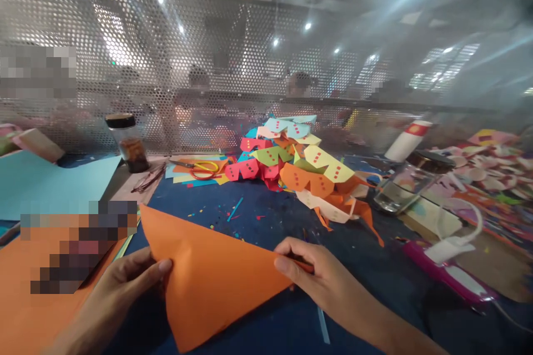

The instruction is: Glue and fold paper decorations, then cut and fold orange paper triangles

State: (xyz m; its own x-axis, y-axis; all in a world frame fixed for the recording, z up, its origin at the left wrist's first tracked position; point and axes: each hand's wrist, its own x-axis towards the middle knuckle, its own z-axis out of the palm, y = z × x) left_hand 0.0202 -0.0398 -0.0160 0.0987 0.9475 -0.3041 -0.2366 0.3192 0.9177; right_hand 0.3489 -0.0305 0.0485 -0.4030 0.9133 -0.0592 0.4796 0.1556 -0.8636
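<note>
Both the left hand (133, 274) and the right hand (312, 269) grip one orange sheet (220, 283) at the lower centre of the frame. The left pinches its left edge, thumb on the front face; the right closes thumb and fingers on its right-hand corner. Held this way, the paper looks roughly triangular, its lowest corner near the bottom edge.

Below the right hand a light blue strip (323, 326) lies on the dark blue tabletop (212, 208). At lower left spreads more orange paper (25, 305), partly masked by blurred blocks, with a pale blue sheet (62, 186) above it. Left of centre, scissors (204, 168) with yellow and red loops rest on coloured papers (177, 178), beside a dark-lidded jar (134, 150). A pile of folded, cut paper shapes (308, 180) fills the centre right. Farther right stand a clear jar (393, 194) and, at lower right, a purple power strip (452, 274). Perforated metal panelling (229, 28) crosses the top.
</note>
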